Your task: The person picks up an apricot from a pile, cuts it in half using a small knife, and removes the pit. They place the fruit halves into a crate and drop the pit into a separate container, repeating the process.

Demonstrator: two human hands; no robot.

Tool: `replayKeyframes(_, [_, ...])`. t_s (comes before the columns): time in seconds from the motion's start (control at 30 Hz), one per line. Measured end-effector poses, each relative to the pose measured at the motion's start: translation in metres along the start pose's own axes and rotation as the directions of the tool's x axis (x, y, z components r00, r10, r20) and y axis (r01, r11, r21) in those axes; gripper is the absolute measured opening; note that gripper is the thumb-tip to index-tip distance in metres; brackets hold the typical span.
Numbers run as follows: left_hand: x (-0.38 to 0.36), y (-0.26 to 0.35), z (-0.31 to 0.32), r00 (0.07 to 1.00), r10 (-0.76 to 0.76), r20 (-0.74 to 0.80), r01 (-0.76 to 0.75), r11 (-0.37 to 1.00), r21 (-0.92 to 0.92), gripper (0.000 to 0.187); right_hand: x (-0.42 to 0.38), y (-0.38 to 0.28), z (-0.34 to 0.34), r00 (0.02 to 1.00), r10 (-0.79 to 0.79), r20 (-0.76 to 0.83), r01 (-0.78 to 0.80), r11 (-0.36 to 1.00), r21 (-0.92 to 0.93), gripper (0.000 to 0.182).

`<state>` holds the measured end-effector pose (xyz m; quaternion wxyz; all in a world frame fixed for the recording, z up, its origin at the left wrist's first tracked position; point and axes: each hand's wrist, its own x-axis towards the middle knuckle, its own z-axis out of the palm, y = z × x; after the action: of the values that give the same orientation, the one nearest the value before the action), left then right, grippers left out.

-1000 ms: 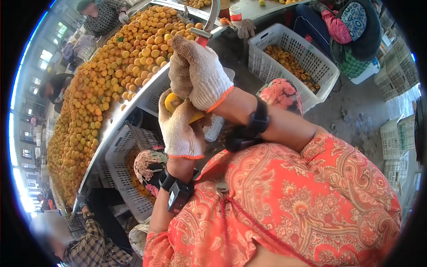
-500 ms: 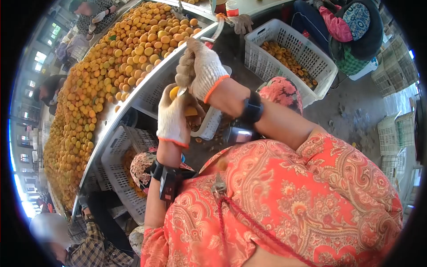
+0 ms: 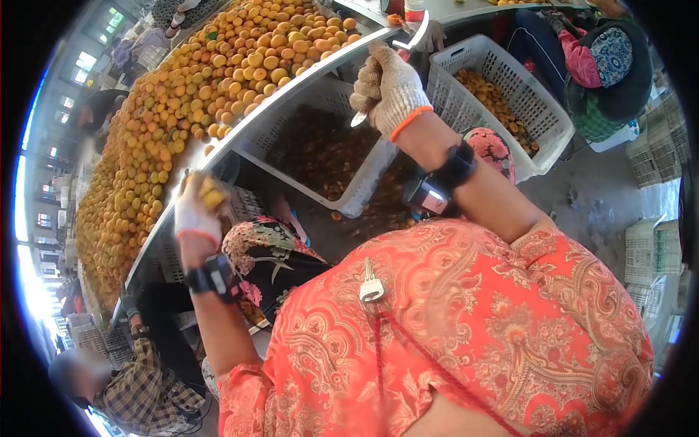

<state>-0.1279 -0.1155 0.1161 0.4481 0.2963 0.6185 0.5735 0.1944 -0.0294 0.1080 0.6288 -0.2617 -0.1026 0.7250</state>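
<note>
My left hand (image 3: 196, 207), in a white knit glove with an orange cuff, is closed around a yellow-orange apricot (image 3: 212, 195). Motion smears it, so the cut of the fruit is hard to see. It is beside the metal table edge, over the left crate area. Farther right, my right hand (image 3: 389, 87), gloved the same way, is curled around a small knife (image 3: 357, 119); only its short blade shows below the fingers, the handle being hidden. Between the hands and lower down stands a white plastic crate (image 3: 353, 207) holding dark brown bits.
A large heap of apricots (image 3: 167, 124) covers the metal table (image 3: 273, 98). Another white crate (image 3: 535, 120) with apricot halves (image 3: 491, 105) stands at right. Co-workers sit at upper right and lower left. Stacked crates (image 3: 641, 251) line the right side.
My hands were together at an apricot with the knife blade against it. Now they are apart: the left has swung left with fruit in it, and the right has shifted right with the knife.
</note>
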Motion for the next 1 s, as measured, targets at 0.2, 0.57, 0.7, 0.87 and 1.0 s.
replayKeyframes(0.2, [0.028,-0.050,-0.244,0.978,0.152,-0.141,-0.045,0.822,0.568,0.021,-0.013,0.007,-0.002,0.993,0.116,0.017,-0.115,0.993,-0.036,0.030])
replayKeyframes(0.57, [0.028,0.082,-0.040,0.966,0.161,0.202,-0.200,0.961,0.189,0.031,-0.005,0.033,-0.010,0.987,0.159,0.007,-0.120,0.771,-0.625,0.017])
replayKeyframes(0.7, [0.094,0.055,0.032,0.947,0.044,0.320,-0.179,0.895,0.408,0.030,0.012,0.030,-0.028,0.976,0.213,-0.051,-0.187,0.691,-0.698,0.015])
replayKeyframes(0.87, [0.180,0.000,0.072,0.962,0.022,0.272,-0.240,0.540,0.806,0.032,0.030,0.028,-0.048,0.953,0.281,-0.113,-0.285,0.707,-0.647,0.014])
replayKeyframes(1.0, [0.222,-0.024,0.092,0.948,-0.033,0.317,-0.312,0.115,0.943,0.038,0.042,0.023,-0.056,0.938,0.297,-0.177,-0.335,0.655,-0.677,0.016])
